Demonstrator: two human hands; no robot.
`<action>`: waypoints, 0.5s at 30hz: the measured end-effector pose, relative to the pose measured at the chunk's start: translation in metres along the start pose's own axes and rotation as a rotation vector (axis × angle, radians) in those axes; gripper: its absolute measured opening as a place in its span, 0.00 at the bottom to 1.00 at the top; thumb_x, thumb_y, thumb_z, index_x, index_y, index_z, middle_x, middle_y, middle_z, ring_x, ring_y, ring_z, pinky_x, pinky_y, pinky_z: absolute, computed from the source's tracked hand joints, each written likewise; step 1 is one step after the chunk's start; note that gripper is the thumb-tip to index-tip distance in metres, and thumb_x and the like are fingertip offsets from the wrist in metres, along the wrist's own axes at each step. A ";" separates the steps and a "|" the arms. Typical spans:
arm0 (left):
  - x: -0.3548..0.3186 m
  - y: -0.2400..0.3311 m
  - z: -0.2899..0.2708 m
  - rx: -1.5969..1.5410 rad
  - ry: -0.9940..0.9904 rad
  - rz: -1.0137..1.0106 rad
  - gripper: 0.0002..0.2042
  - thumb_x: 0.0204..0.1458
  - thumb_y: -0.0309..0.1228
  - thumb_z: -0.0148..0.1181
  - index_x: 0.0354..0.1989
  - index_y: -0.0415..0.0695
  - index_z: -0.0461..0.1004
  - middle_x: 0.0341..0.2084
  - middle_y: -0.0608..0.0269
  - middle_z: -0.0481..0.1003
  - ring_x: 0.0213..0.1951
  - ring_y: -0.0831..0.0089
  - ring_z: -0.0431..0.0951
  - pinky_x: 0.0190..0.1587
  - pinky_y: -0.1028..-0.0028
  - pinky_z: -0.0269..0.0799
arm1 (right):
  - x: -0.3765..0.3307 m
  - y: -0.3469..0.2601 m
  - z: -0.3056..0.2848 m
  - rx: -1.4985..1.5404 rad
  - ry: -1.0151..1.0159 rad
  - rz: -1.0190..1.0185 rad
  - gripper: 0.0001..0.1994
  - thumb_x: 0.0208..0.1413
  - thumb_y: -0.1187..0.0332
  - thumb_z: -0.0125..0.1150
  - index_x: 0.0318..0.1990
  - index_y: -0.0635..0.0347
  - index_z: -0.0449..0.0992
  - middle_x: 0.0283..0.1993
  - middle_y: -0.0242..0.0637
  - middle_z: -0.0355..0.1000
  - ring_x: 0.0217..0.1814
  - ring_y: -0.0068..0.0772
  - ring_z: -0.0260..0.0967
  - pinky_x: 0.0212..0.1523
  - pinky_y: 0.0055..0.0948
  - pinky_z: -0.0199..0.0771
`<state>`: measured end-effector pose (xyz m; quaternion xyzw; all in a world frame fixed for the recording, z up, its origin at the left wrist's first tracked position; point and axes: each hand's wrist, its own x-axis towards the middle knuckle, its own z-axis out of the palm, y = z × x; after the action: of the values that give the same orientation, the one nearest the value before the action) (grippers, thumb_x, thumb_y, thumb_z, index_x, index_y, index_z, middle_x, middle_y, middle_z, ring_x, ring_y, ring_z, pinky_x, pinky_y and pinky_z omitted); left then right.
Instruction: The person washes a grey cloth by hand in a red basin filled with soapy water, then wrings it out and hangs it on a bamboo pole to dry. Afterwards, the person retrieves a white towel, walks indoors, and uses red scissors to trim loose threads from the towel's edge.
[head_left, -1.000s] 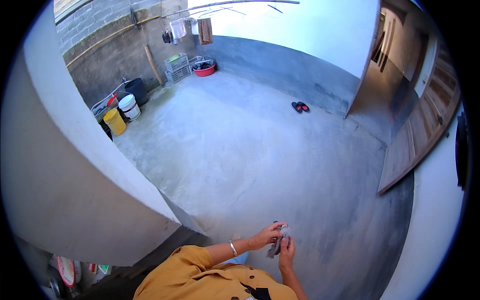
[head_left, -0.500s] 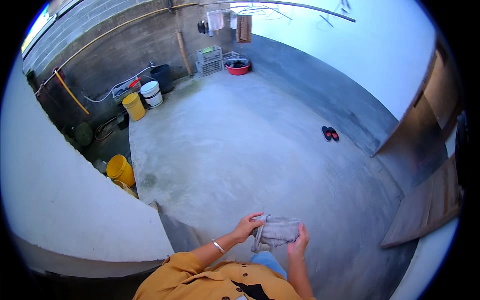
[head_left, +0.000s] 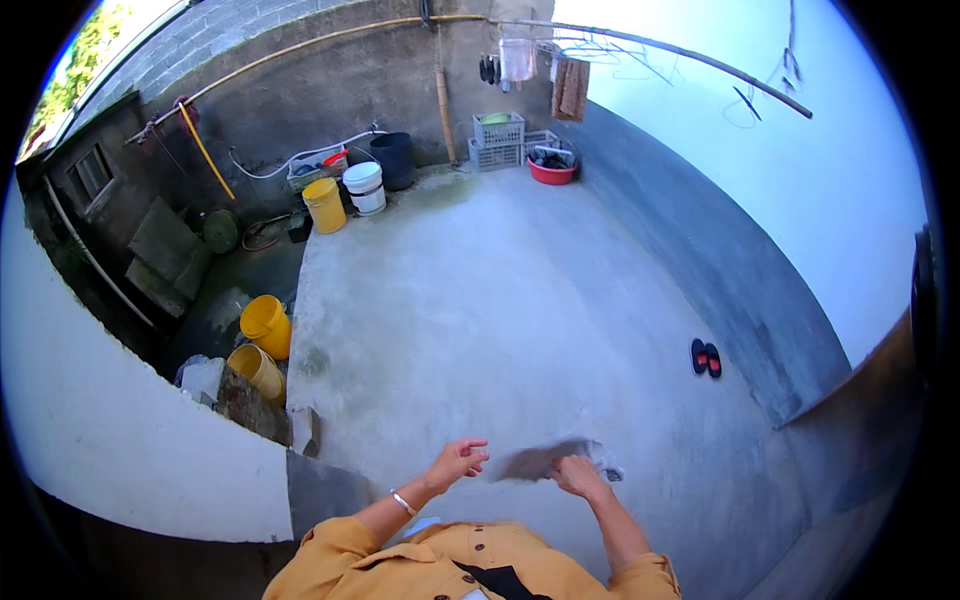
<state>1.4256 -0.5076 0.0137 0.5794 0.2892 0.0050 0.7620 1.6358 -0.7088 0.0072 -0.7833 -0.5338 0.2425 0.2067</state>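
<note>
The person's right hand (head_left: 578, 473) grips a blurred grey piece of cloth (head_left: 545, 460), fingers closed on its edge, at about 6 o'clock in the view. The left hand (head_left: 456, 463) hangs just beside the cloth's other end, fingers loosely spread and holding nothing. Ahead, the bare grey concrete floor (head_left: 500, 300) lies open toward 12 o'clock. A pair of dark slippers (head_left: 705, 357) sits at 3 o'clock near the wall's foot; two yellow plastic buckets (head_left: 262, 345) stand at the floor's edge at 9 o'clock.
</note>
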 end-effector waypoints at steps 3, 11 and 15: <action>0.017 0.019 0.006 0.328 0.105 0.328 0.27 0.50 0.39 0.60 0.57 0.43 0.60 0.42 0.61 0.71 0.37 0.76 0.72 0.39 0.74 0.70 | 0.054 -0.009 -0.025 0.347 -0.044 0.040 0.12 0.53 0.64 0.56 0.38 0.63 0.73 0.28 0.37 0.69 0.31 0.21 0.62 0.35 0.23 0.65; 0.123 0.070 -0.032 0.357 -0.169 0.298 0.28 0.42 0.43 0.67 0.48 0.40 0.67 0.33 0.59 0.74 0.33 0.69 0.72 0.35 0.70 0.69 | 0.174 -0.052 -0.058 0.778 0.041 -0.095 0.08 0.53 0.67 0.57 0.33 0.62 0.72 0.24 0.23 0.66 0.25 0.13 0.57 0.25 0.19 0.61; 0.188 0.110 -0.083 0.700 -0.059 0.549 0.12 0.48 0.29 0.58 0.41 0.41 0.69 0.25 0.57 0.72 0.28 0.67 0.69 0.33 0.70 0.67 | 0.239 -0.042 -0.099 0.886 0.170 -0.059 0.06 0.53 0.69 0.57 0.33 0.62 0.71 0.25 0.21 0.66 0.26 0.10 0.58 0.26 0.16 0.60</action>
<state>1.5816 -0.3339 0.0159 0.8577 0.0870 0.0922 0.4983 1.7389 -0.4772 0.0721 -0.6209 -0.3816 0.3763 0.5720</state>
